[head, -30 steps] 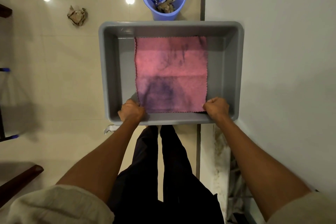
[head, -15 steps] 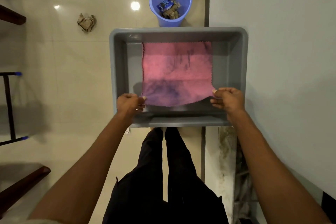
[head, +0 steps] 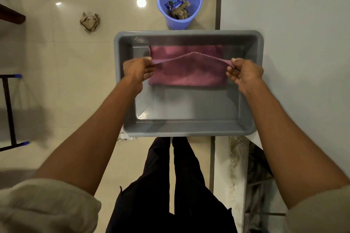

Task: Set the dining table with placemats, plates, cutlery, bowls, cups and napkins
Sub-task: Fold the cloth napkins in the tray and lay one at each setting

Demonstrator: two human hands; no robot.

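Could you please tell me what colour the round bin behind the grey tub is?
The bin is blue, seen clearly in the head view.

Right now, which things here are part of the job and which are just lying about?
In use: pink cloth, pinched at two corners by the left hand and right hand; grey tub under it.
Lying about: blue bin holding scraps, crumpled paper on the floor.

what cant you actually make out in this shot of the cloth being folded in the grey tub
Head view only:
- Underside of the pink cloth: folded over on itself.
- Left hand and right hand fingertips: curled behind the cloth corners.
- Contents of the blue bin: too small.
- What the grey tub rests on: hidden beneath it.
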